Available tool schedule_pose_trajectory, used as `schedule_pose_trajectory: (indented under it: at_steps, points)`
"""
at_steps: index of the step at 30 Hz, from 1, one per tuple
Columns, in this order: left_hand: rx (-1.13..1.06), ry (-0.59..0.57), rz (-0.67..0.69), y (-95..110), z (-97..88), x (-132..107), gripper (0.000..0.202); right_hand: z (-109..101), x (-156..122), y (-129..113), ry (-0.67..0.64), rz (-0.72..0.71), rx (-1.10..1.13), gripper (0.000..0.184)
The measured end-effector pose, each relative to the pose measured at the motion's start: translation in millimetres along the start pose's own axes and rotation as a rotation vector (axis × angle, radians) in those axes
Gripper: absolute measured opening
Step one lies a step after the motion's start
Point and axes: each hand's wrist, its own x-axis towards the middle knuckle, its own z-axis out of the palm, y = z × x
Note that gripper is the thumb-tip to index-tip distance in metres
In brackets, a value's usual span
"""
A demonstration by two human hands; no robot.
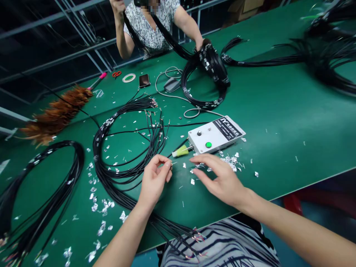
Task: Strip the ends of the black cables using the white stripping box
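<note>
My left hand (154,181) is curled in a pinch over the green table (278,122), its thumb and forefinger closed on a thin wire end just left of the yellow-green nozzle (180,151). That nozzle sticks out of a white control box (215,134) with a green button. A coil of black wires (125,148) loops left of and under this hand. My right hand (221,178) hovers palm down with fingers stretched out, holding nothing, above a scatter of foil scraps (229,161) in front of the box.
Across the table a person (151,22) handles long black cable bundles (211,66). More wire bundles lie at far left (44,185) and top right (325,55). A feather duster (58,113), scissors (116,73), tape roll (129,78) and phone (144,80) sit near the far edge.
</note>
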Motion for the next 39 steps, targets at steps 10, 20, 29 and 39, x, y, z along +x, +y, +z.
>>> schedule_pose_trajectory:
  at_steps: [10,20,29,39]
  points:
    - [0.885,-0.086,0.315,-13,-31.3,-30,0.022,31,24,-4,-0.055,0.437,0.637,0.016]
    - [1.211,0.325,0.337,-1,-74.0,41,0.013,16,-5,-10,-0.201,0.155,0.223,0.019]
    - [1.311,0.634,-0.043,-8,-112.3,100,0.027,17,-62,-22,-0.557,0.024,-0.179,0.038]
    - [1.017,-0.091,0.442,15,-35.6,-7,0.018,4,-42,-18,-0.390,0.189,0.052,0.013]
